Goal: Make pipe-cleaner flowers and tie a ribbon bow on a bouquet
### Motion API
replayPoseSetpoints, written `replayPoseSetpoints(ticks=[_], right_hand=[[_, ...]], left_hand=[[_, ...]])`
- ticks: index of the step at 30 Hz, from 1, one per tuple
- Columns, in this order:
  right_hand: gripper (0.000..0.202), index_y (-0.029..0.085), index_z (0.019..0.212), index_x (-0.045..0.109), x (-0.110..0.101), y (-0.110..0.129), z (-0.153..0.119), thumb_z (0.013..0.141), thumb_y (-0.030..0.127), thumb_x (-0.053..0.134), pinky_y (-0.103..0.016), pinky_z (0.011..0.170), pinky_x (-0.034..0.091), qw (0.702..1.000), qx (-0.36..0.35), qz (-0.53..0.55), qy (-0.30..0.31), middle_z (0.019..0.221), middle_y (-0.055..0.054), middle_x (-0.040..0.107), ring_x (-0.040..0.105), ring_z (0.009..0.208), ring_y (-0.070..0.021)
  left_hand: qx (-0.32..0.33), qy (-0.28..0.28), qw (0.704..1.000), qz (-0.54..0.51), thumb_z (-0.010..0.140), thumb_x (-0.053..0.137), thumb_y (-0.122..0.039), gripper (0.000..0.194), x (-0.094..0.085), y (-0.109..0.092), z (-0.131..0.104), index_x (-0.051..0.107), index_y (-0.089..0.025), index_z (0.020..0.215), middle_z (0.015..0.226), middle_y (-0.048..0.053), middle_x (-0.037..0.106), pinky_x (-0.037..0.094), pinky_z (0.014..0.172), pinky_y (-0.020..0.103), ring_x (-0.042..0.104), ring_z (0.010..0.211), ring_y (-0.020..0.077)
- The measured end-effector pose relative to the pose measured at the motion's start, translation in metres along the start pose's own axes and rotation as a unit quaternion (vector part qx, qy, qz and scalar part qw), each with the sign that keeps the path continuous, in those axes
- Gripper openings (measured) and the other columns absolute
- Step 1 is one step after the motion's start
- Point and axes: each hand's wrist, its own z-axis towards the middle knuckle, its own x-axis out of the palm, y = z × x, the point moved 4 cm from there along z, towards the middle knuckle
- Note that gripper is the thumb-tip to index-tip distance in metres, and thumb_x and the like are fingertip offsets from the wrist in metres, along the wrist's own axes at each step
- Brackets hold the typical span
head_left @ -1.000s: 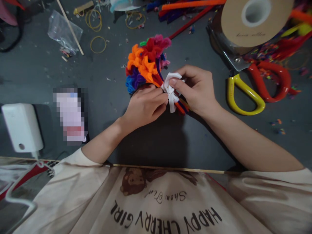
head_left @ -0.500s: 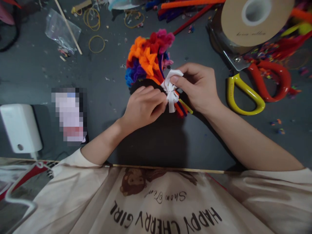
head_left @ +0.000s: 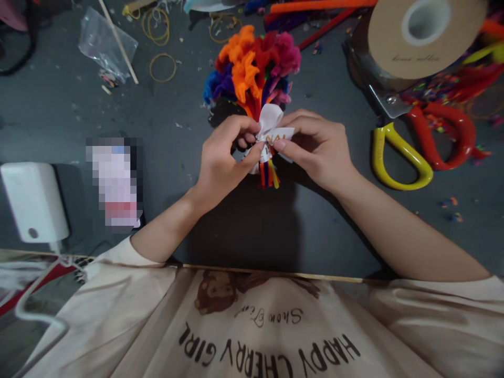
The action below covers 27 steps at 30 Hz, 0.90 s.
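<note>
A small bouquet of pipe-cleaner flowers (head_left: 246, 63) in orange, red, pink, purple and blue lies on the dark table, blossoms away from me and stem ends towards me. White ribbon (head_left: 271, 116) with gold lettering is wrapped round its stems (head_left: 269, 176) and forms a loop on top. My left hand (head_left: 228, 152) pinches the ribbon at the left side of the knot, thumb against forefinger. From the right, my right hand (head_left: 321, 147) grips a lettered length of the ribbon between thumb and fingers. The knot is partly covered by my fingertips.
At the right lie scissors with yellow and red handles (head_left: 401, 163) beside a large ribbon spool (head_left: 381, 37). A phone (head_left: 118, 184) and a white power bank (head_left: 35, 202) are at the left. Rubber bands (head_left: 163, 68), a plastic bag (head_left: 104, 44) and a stick (head_left: 120, 42) lie farther back.
The bouquet has turned more upright in view, its blossoms shifting right and away from me. My left hand has turned and now pinches the ribbon; a loop stands above the knot.
</note>
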Motion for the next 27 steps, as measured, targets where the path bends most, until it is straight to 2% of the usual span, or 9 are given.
replayPoseSetpoints(ticks=[5,9,12,14,17,21,24,27], right_hand=[[0.02,0.022,0.067,0.062,0.0,0.001,0.0,0.081,0.036,0.063,-0.033,0.081,0.051,0.999,-0.021,0.041,0.014,0.09,-0.002,0.066,0.061,0.086,-0.0159],[0.02,0.022,0.067,0.061,0.0,-0.003,-0.001,0.079,0.037,0.066,-0.036,0.082,0.051,0.995,-0.003,0.1,0.01,0.092,-0.002,0.068,0.063,0.087,-0.0166],[0.022,0.022,0.071,0.062,0.0,-0.005,-0.001,0.076,0.043,0.068,-0.036,0.081,0.052,0.995,0.017,0.1,-0.005,0.089,-0.001,0.068,0.063,0.083,-0.0161],[0.027,0.023,0.074,0.062,-0.001,-0.006,-0.001,0.075,0.049,0.067,-0.034,0.076,0.052,0.996,0.025,0.081,-0.025,0.083,0.0,0.066,0.062,0.078,-0.0148],[0.033,0.024,0.076,0.058,-0.003,-0.01,-0.001,0.074,0.056,0.065,-0.028,0.062,0.05,0.993,0.027,0.09,-0.076,0.071,0.003,0.061,0.058,0.063,-0.011],[0.033,0.026,0.078,0.056,-0.006,-0.014,0.001,0.074,0.057,0.064,-0.024,0.053,0.043,0.991,0.014,0.056,-0.122,0.067,0.005,0.057,0.052,0.055,-0.0084],[0.028,0.024,0.074,0.058,-0.007,-0.013,0.003,0.08,0.051,0.061,-0.025,0.056,0.042,0.992,0.007,0.019,-0.122,0.065,0.003,0.058,0.052,0.058,-0.009],[0.026,0.022,0.071,0.06,-0.007,-0.012,0.004,0.081,0.045,0.063,-0.025,0.056,0.04,0.992,0.01,0.038,-0.124,0.067,0.002,0.061,0.052,0.059,-0.0092]], left_hand=[[-0.018,0.007,1.0,-0.013,0.084,0.058,-0.028,0.009,0.002,0.004,0.001,0.055,-0.02,0.086,0.077,-0.003,0.063,0.05,0.064,0.019,0.058,0.067,0.0048],[-0.023,0.004,1.0,-0.01,0.082,0.059,-0.025,0.006,0.001,0.003,0.002,0.056,-0.02,0.082,0.077,-0.003,0.063,0.051,0.065,0.019,0.057,0.066,0.0044],[-0.019,0.006,1.0,-0.004,0.083,0.059,-0.025,0.005,-0.001,0.001,0.003,0.058,-0.02,0.082,0.078,-0.002,0.064,0.052,0.066,0.02,0.058,0.068,0.0054],[0.003,0.019,1.0,-0.001,0.085,0.056,-0.024,0.005,-0.002,-0.002,0.002,0.06,-0.02,0.086,0.082,0.0,0.065,0.053,0.069,0.022,0.06,0.071,0.007],[0.067,0.064,0.996,0.002,0.087,0.053,-0.024,0.016,-0.001,-0.007,0.001,0.061,-0.023,0.1,0.094,0.002,0.066,0.055,0.078,0.028,0.064,0.085,0.0119],[0.146,0.113,0.983,-0.003,0.088,0.048,-0.021,0.027,0.003,-0.01,-0.002,0.059,-0.026,0.112,0.102,0.002,0.064,0.055,0.083,0.032,0.064,0.096,0.0148],[0.13,0.102,0.986,-0.005,0.088,0.048,-0.019,0.024,0.004,-0.008,-0.002,0.057,-0.023,0.11,0.099,0.003,0.065,0.055,0.079,0.029,0.064,0.09,0.0126],[0.098,0.073,0.992,0.015,0.087,0.051,-0.024,0.009,0.003,-0.007,-0.001,0.057,-0.019,0.093,0.083,0.001,0.062,0.053,0.07,0.025,0.061,0.075,0.0097]])
